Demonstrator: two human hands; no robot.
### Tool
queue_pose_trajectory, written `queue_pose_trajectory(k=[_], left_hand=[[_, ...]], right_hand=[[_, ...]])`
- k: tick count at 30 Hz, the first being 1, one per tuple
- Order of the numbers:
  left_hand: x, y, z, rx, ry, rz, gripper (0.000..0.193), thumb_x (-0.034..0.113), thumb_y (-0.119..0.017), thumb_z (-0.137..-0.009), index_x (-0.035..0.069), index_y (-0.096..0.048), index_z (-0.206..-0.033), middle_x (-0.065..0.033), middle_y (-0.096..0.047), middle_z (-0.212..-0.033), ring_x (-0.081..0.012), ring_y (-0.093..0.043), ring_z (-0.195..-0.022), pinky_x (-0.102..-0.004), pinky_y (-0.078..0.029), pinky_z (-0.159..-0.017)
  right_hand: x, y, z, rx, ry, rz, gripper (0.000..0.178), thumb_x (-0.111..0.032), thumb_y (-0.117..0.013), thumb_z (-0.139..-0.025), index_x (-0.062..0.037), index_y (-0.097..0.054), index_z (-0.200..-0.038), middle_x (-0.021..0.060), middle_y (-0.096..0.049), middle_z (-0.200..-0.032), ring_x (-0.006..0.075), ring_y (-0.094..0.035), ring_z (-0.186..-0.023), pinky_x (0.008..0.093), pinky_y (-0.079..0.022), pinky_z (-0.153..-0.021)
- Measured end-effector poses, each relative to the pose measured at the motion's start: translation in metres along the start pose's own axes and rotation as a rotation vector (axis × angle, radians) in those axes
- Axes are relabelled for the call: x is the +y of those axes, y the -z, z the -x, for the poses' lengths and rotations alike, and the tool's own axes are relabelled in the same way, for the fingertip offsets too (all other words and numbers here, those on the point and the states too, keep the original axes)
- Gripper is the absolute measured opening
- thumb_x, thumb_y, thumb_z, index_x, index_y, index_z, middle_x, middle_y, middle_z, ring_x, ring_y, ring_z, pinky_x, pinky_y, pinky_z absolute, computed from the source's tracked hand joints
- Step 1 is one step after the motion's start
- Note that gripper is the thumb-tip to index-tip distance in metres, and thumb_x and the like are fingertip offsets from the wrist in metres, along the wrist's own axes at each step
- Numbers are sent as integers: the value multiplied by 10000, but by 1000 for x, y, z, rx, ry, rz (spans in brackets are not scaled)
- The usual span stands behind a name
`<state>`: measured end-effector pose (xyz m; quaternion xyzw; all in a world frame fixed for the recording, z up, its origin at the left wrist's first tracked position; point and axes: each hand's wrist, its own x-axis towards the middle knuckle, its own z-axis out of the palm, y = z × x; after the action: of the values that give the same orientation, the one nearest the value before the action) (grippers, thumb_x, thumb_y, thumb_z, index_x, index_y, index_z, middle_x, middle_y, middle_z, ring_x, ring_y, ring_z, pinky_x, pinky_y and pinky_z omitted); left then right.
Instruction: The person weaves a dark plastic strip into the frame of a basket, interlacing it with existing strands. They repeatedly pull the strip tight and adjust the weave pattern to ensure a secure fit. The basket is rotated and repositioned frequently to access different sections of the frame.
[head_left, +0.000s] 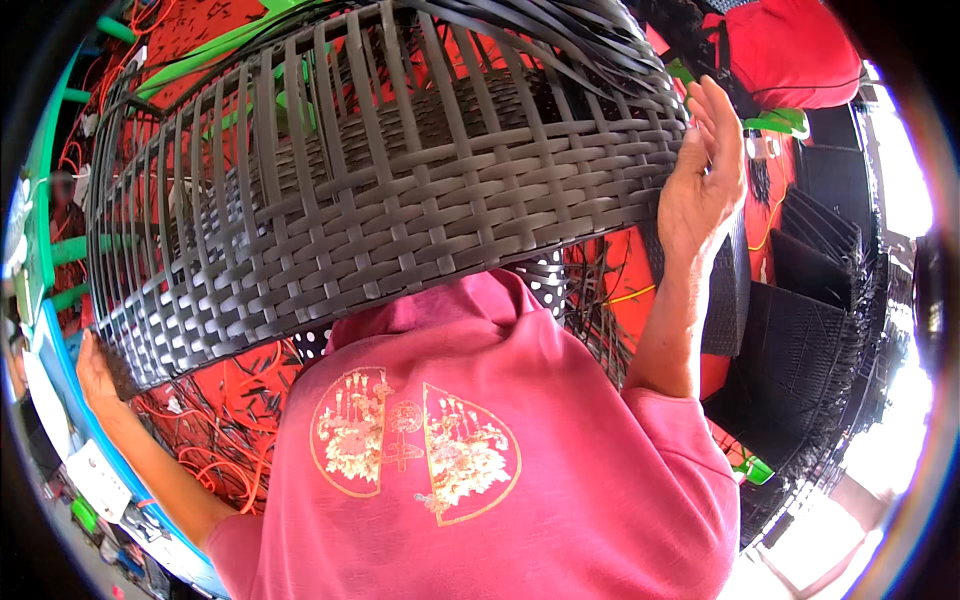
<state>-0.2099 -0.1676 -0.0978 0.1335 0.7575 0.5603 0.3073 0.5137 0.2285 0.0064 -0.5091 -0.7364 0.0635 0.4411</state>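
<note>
A large dark-grey woven wicker piece [440, 205] spans the view in front of me, tilted with its left end lower. Its near band is tightly woven, while upright strips stand unwoven above. Loose flat strips [540, 40] trail over its top right. My right hand [705, 170] is at its right end, palm and thumb beside the edge, fingers stretched upward and apart. My left hand [97, 370] is at the lower left corner, holding the edge there; its fingertips are partly hidden. Dark polka-dot cloth [545, 275] shows below the piece.
Red floor covering [635, 280] is strewn with dark strip scraps and orange cords [215, 475]. Black woven panels [790, 350] stand at the right. A red bundle [795, 50] lies at far right. A green frame [40, 200] and a blue-edged surface [110, 450] line the left.
</note>
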Motion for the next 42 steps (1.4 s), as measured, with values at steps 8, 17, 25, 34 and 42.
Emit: queue_pose_trajectory(k=[8,17,25,34,42], left_hand=[[-9,21,9,81,379,268,405,318,-780,-789,46,-632,-1051,-108,-660,-1019,-268,-622,-912,-397,-497,-819],[167,-355,185,-382,-1140,-604,540,339,-547,-964,-23,-449,-1351,-143,-477,-1393,-268,-457,-1281,-391,-358,-1064],[178,-490,257,-1021,-1406,-1094,1091,737,-565,-725,-43,-295,-1439,-277,-316,-1454,-452,-263,-1371,-589,-165,-1112],[188,-474,243,-971,-1416,-1184,907,655,-533,-830,-59,-413,-1377,-241,-421,-1392,-421,-363,-1324,-512,-241,-1107],[207,-553,210,-633,-1890,-711,298,-51,-705,-674,-13,-630,-960,-126,-589,-973,-299,-590,-886,-379,-502,-734]], right_hand=[[21,17,-7,-44,48,19,257,41,-530,-868,-37,-651,-1081,136,-667,-1038,275,-638,-979,343,-486,-862],[-2,32,4,-286,456,318,446,-437,-641,-833,-55,-679,-1061,90,-657,-1108,293,-553,-1138,434,-388,-982],[-35,12,22,-227,362,205,535,-532,-553,-850,-62,-648,-1087,169,-615,-1171,337,-495,-1207,555,-291,-1043],[-57,-1,33,-95,336,11,441,-433,-655,-810,-40,-650,-1010,146,-621,-1126,324,-545,-1138,499,-360,-1009],[-29,48,14,168,190,-170,129,-8,-666,-843,61,-673,-952,152,-684,-913,250,-662,-855,313,-515,-772]])
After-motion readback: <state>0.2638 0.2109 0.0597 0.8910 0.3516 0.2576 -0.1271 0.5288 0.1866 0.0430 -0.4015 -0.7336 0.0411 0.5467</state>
